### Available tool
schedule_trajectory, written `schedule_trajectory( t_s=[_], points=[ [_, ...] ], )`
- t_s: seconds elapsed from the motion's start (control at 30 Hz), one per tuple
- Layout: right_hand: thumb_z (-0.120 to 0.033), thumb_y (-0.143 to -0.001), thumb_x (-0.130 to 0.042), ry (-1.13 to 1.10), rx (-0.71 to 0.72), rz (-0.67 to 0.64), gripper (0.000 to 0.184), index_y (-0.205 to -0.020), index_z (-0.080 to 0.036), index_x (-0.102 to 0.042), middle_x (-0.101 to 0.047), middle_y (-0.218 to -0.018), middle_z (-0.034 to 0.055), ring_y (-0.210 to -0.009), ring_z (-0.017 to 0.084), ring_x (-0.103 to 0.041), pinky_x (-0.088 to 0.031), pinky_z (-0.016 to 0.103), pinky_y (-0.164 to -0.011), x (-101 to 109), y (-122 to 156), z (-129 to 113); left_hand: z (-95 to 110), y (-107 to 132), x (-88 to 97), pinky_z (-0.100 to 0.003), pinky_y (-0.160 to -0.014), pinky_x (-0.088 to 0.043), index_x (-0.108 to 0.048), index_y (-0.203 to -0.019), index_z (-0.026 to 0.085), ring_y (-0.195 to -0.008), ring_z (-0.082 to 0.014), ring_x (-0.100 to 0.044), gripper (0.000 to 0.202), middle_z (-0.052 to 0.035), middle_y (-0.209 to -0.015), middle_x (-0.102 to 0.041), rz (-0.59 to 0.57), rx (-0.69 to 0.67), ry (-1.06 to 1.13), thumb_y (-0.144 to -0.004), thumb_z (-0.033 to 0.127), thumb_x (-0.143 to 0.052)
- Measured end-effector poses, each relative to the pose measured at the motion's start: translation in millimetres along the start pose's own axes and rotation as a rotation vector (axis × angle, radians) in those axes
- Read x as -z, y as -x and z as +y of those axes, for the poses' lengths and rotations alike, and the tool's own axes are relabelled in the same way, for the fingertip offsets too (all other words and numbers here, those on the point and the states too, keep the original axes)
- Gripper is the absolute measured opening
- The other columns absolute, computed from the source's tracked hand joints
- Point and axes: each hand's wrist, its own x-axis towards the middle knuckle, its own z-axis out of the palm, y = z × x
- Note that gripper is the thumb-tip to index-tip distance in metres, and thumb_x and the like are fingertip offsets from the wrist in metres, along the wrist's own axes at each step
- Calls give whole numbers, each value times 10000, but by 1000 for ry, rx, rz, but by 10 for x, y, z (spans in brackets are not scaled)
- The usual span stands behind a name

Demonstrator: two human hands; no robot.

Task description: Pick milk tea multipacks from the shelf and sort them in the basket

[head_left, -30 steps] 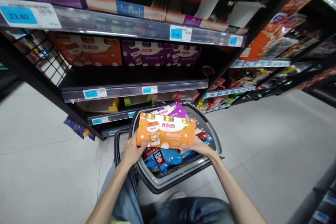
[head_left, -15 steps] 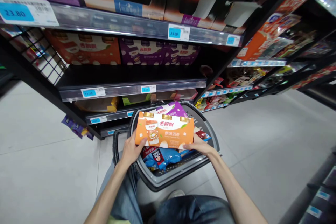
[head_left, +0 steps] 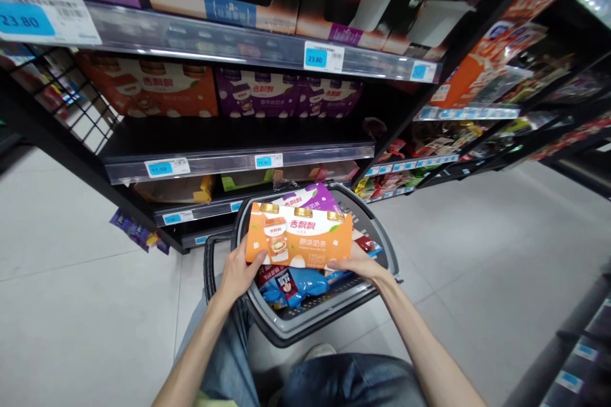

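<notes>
Both of my hands hold an orange milk-tea multipack (head_left: 300, 236) over a grey shopping basket (head_left: 305, 325). My left hand (head_left: 240, 275) grips its lower left corner, thumb on the front. My right hand (head_left: 359, 264) supports its lower right edge, fingers curled under. A purple multipack (head_left: 315, 196) lies in the basket just behind the orange one. Blue snack bags (head_left: 294, 283) and red packets lie underneath.
Black store shelves (head_left: 229, 156) stand ahead with orange packs (head_left: 147, 86), purple packs (head_left: 286, 94) and blue price tags. A second shelf unit with snacks (head_left: 482, 114) runs to the right. Grey tiled floor (head_left: 76, 305) surrounds the basket. My jeans-clad knees (head_left: 344, 381) are below.
The orange pack rose slightly and sits a little further over the basket; both hands keep their hold. The view shifted a touch.
</notes>
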Motion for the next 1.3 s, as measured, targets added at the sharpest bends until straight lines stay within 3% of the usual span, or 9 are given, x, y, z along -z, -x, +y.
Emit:
schedule_trajectory(
  t_s=[0.23,0.5,0.8,0.97,1.3],
  points=[
    [-248,-603,-898,-59,-18,71,796,-1312,-220,-536,-653,-1299,117,-1171,323,-634,-486,500,-1052,9,29,48,24,3,11,-348,-813,-518,-545,-1314,174,-985,-274,-676,538,-104,-1113,-703,-12,-1,13,-950,564,-469],
    [-267,-539,-900,-176,-24,94,924,-1369,-250,-494,-655,-1298,116,-1196,345,-618,-482,513,-1050,81,-6,190,1,2,4,-355,-841,-525,-611,-1162,172,-1003,-281,-678,461,-113,-1098,-714,25,-2,51,-958,550,-444],
    [-230,-596,-894,-88,-49,25,846,-1353,-219,-517,-628,-1339,121,-1189,307,-623,-496,471,-1052,54,14,127,21,22,11,-347,-803,-509,-580,-1199,183,-967,-272,-673,457,-99,-1093,-703,-13,7,11,-955,552,-465],
    [-223,-613,-894,-69,-45,33,806,-1330,-228,-527,-644,-1317,110,-1176,305,-631,-510,462,-1033,34,21,86,32,17,12,-349,-786,-508,-561,-1265,178,-961,-276,-676,506,-101,-1100,-702,-17,11,7,-952,562,-460],
    [-226,-567,-913,-73,-36,94,827,-1295,-209,-521,-620,-1344,126,-1211,325,-602,-491,475,-1028,125,-13,226,46,13,18,-347,-809,-497,-559,-1290,166,-950,-266,-662,538,-98,-1079,-695,-29,26,24,-952,572,-459]
  ],
)
